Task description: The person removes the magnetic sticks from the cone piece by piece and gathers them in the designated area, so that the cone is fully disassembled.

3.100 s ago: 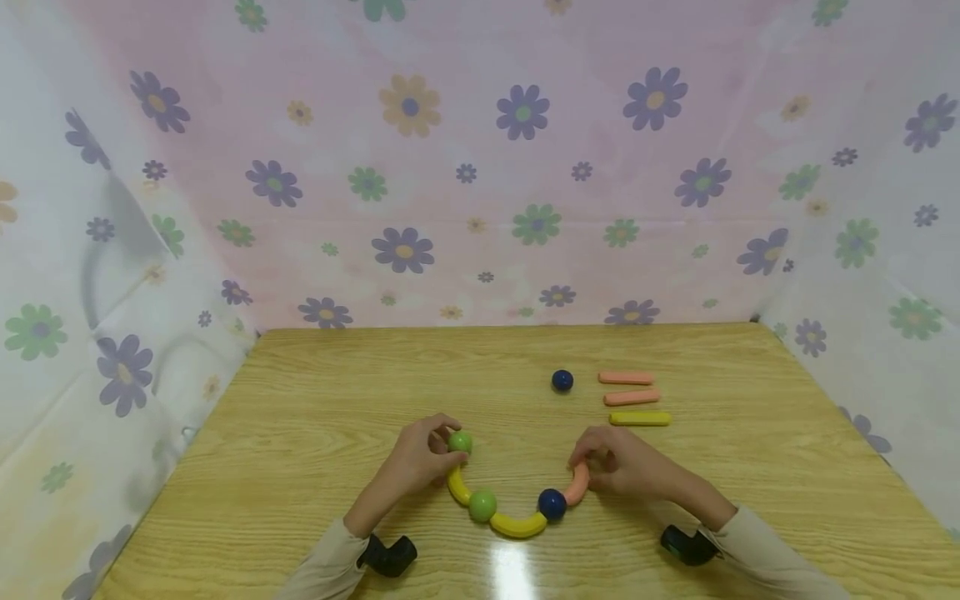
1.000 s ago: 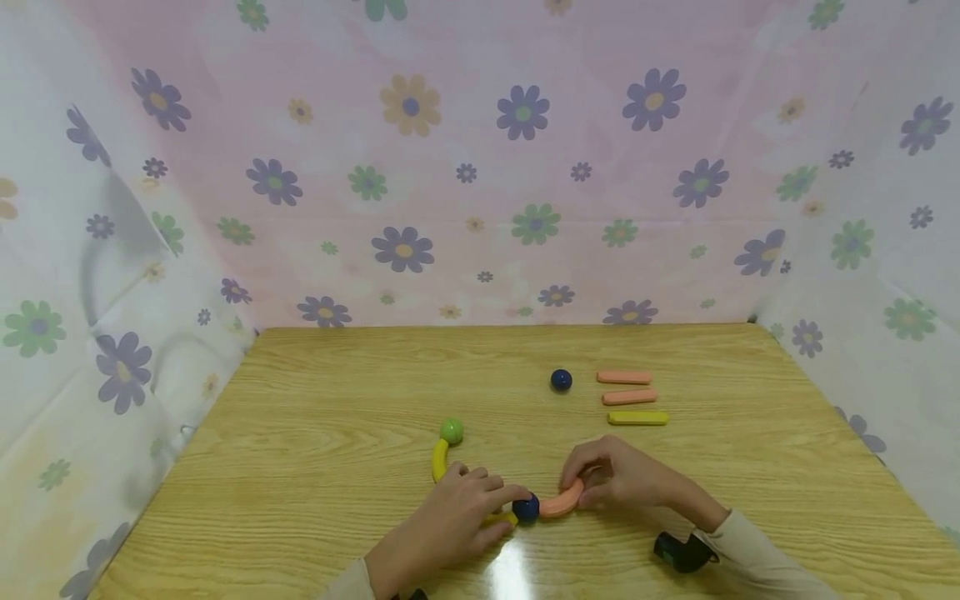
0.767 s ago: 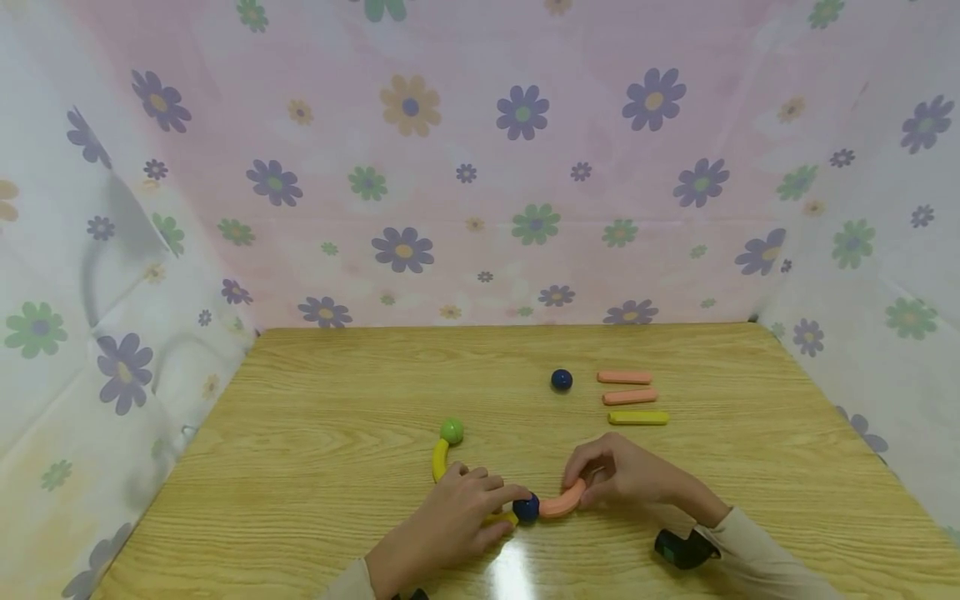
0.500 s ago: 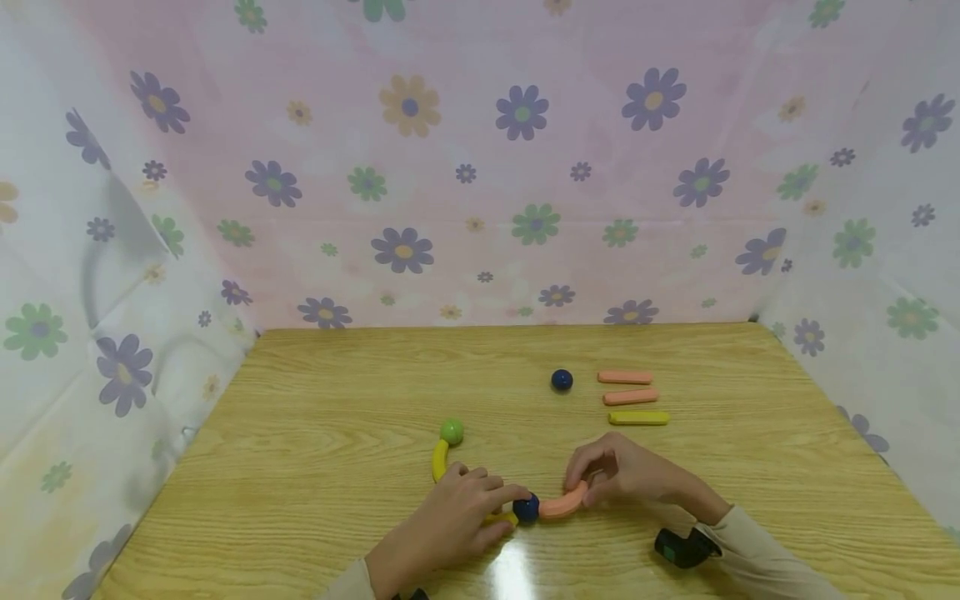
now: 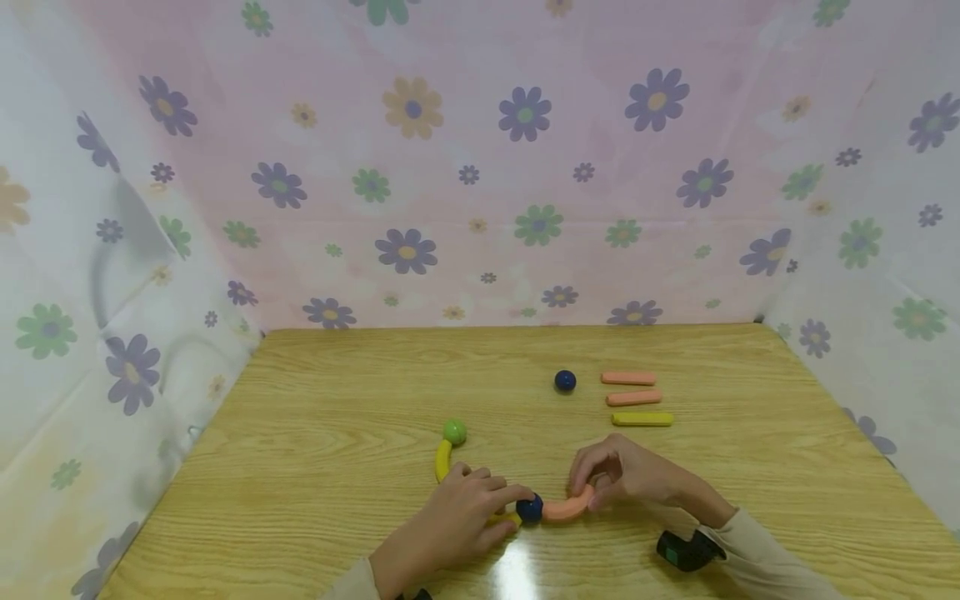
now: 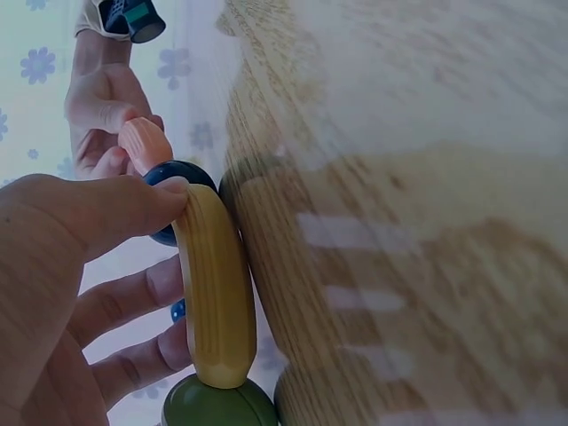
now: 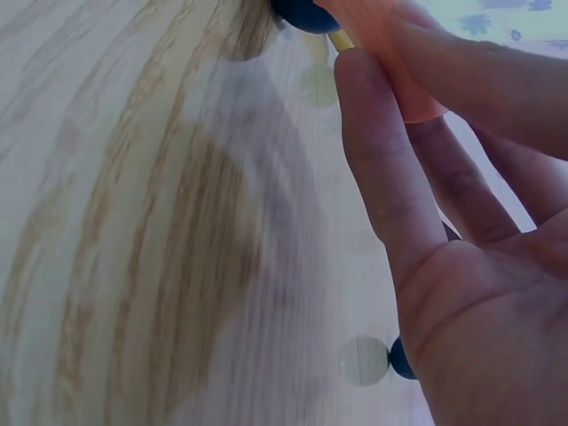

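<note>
From my end I'm watching a chain of toy-like pieces at bottom centre of the head view, with a hand on either side. The left hand [image 5: 461,517] has thumb and fingers clamped on the lower yellow curved piece [image 6: 217,284], right by its joint with the dark blue ball [image 5: 529,510], and the index finger rests on the ball. My guess is that's to stop it rolling, and gripping at the joint should steady both pieces at once.

The right hand [image 5: 630,475] pinches the far end of the pink curved piece [image 5: 564,509] between thumb and fingers. The near end touches the ball, so I'd say holding the far tip leaves that joint free and gives some leverage on the angle.

The left wrist view shows a green ball [image 6: 217,410] touching the lower yellow piece at bottom centre. The upper yellow curved piece [image 5: 443,462] and a second green ball [image 5: 454,432] trail up left of centre; the hand hides how they link on.

Right of centre, a loose dark blue ball [image 5: 566,381] sits beside two pink sticks [image 5: 628,378] and a yellow stick [image 5: 642,419], roughly parallel on the table [image 5: 337,400], maybe for easy picking.
</note>
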Demonstrator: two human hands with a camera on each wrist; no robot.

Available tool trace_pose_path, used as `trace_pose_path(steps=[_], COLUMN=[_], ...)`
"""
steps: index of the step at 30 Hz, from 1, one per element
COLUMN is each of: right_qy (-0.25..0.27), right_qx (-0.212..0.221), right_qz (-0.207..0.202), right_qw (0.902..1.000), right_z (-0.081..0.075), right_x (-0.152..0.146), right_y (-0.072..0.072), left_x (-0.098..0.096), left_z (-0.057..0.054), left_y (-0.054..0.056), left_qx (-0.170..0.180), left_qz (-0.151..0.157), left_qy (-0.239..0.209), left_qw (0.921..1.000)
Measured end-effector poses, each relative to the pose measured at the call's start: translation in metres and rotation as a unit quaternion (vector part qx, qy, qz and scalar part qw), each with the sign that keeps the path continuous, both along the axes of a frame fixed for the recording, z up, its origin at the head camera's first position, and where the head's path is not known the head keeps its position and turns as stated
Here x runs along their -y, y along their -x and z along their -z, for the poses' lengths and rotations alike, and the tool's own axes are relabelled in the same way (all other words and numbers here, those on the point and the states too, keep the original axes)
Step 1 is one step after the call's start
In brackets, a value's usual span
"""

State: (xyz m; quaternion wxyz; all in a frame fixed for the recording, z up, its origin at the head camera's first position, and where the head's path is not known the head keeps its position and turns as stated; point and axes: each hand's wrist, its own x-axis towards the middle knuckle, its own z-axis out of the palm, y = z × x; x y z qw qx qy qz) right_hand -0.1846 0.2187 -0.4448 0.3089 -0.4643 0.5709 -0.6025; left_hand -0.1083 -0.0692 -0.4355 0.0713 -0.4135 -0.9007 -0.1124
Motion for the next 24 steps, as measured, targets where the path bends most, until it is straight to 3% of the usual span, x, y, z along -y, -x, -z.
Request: trace_pose_path(steps=[3, 10, 24], right_qy=[0.003, -0.038, -0.026], right_qx=[-0.013, -0.012, 0.000], right_qz=[0.006, 0.080, 0.168], right_qw=[0.9999, 0.9961, 0.9855], right_z=[-0.001, -0.007, -0.020], right_x=[-0.005, -0.021, -0.051], right_y=[0.000, -0.002, -0.001], left_x=[-0.001, 0.000, 0.001], left_z=[-0.001, 0.000, -0.001], left_y=[0.000, 0.001, 0.000], left_qx=[0.002, 0.014, 0.029], left_qz=[-0.003, -0.015, -0.020], left_qy=[0.000, -0.002, -0.012], left_qw=[1.0000, 0.9998, 0.9993])
